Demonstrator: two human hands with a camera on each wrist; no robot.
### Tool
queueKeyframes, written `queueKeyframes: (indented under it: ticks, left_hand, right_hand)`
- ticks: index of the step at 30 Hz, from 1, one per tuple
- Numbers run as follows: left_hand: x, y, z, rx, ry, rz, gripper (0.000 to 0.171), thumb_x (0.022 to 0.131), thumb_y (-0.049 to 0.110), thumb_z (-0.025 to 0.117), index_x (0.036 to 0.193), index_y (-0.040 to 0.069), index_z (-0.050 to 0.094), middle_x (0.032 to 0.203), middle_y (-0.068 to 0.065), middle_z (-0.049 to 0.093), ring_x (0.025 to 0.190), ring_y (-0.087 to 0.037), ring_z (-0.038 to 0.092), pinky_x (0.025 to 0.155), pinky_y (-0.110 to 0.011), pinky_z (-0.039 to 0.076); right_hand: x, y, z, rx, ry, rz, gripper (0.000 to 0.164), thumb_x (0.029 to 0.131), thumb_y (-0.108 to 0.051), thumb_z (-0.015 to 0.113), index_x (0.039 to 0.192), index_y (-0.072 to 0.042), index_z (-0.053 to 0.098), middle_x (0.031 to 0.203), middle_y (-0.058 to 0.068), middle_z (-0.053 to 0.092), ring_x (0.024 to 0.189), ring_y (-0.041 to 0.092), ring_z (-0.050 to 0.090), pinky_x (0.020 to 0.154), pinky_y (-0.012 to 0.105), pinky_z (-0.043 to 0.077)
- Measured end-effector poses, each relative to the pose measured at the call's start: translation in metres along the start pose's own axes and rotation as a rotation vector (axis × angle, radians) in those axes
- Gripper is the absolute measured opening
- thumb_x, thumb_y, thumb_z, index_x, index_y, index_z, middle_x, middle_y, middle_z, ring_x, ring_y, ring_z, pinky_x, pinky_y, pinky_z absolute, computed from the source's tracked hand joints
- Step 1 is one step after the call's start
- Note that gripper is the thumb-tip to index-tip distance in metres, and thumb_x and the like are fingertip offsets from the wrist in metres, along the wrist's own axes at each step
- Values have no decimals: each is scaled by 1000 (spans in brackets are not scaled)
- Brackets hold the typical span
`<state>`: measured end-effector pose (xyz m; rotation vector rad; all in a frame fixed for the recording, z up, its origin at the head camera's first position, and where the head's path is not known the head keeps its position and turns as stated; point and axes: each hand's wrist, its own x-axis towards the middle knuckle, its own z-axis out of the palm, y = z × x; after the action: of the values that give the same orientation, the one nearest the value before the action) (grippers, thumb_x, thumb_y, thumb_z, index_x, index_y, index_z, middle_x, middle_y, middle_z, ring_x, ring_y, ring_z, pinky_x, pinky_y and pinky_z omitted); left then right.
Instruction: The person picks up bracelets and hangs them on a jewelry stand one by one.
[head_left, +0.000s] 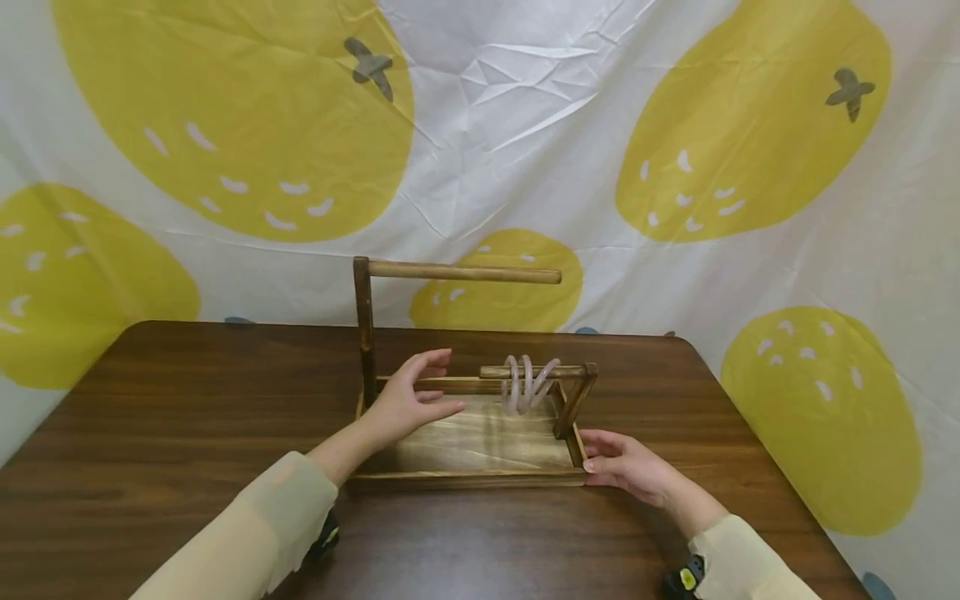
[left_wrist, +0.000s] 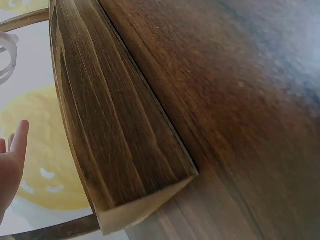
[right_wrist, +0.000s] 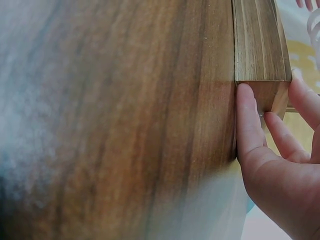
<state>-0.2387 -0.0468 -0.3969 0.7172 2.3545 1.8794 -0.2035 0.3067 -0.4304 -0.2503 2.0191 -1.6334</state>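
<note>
A wooden stand (head_left: 465,479) has a shallow tray base, a tall post with a long rod at its left and a short post with a rod at its right. Translucent, pale bangle-like rings (head_left: 515,392) hang on the short rod (head_left: 491,372). My left hand (head_left: 408,396) is over the tray's left part, thumb and fingers apart with nothing between them. At the tray's front right corner, my right hand (head_left: 630,467) grips the frame. In the right wrist view, its thumb (right_wrist: 299,87) lies at the rim and its fingers (right_wrist: 245,110) touch the outer end.
The stand rests on a dark brown wooden table (head_left: 187,400). Behind the table hangs a white cloth (head_left: 450,167) printed with large yellow fruit. The long upper rod (head_left: 465,272) reaches right from the tall post (head_left: 363,325), its right end free.
</note>
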Motion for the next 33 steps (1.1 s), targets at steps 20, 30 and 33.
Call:
queueKeyframes:
  ticks: [20,30,33]
  left_hand:
    - [-10,-8,-20,12,34,24,70,79,9,74,138,3,38,139,-18,38,126,-38,40,98,-45,46]
    - [-18,-10,-29,24,80,25,69,78,5,74,137,1,39,140,-19,39,124,-39,42,96,-45,47]
    - [-21,-11,-31,18,86,14,69,78,3,73,137,1,39,141,-19,39,125,-40,42,96,-47,47]
  right_hand:
    - [7,-2,-4,1,-12,-3,73,92,-10,58,141,17,13,131,37,38,99,9,58,89,33,52]
    - [9,-11,-12,-32,45,-13,68,94,-13,55,141,16,17,128,28,47,98,7,59,85,28,53]
    - [8,-18,-12,-85,111,-27,65,95,-15,54,142,15,20,129,31,44,98,8,58,85,28,53]
